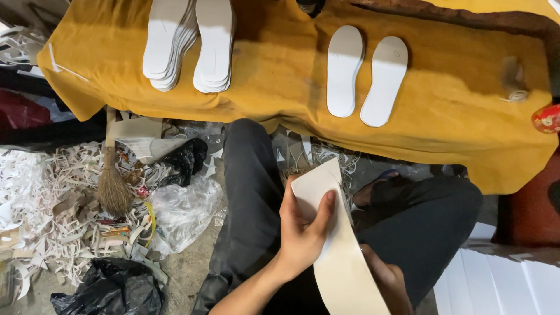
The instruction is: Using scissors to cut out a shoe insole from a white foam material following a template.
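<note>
Over my lap, my left hand (303, 230) grips the top part of a long cream-white sheet (341, 256), thumb pressed on its face. My right hand (388, 280) is under the sheet's lower part, mostly hidden, and seems to hold it from beneath. I sit in dark trousers (251, 192) before a low table covered with a mustard-yellow cloth (280, 76). On the cloth lie two single white insoles (344, 70) side by side, and two stacks of white insoles (186, 41) farther left.
White offcut strips (41, 204) litter the floor at left, with a small broom (112, 186), a clear plastic bag (184, 210) and black bags (108, 289). White flat sheets (501, 280) are stacked at lower right. A red object (548, 119) sits at the table's right edge.
</note>
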